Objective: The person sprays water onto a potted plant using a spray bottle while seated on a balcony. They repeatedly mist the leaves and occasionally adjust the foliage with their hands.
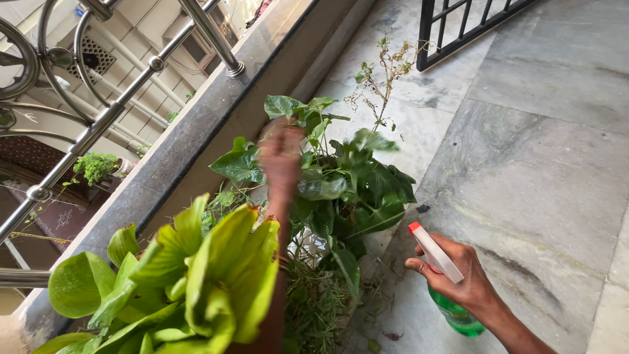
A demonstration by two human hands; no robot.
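Head: hands [458,275], glossy leaves [354,183].

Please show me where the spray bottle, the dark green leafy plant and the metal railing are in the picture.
spray bottle [435,254]: head view, on its white sprayer head.
dark green leafy plant [367,187]: head view, on a broad leaf.
metal railing [98,124]: head view, on the slanted shiny bar.

My left hand [280,157], blurred, is up among the dark leaves [357,187]. My right hand [458,275] grips a green spray bottle [452,308] w/ white head, just beside plants, over stone floor [537,164].
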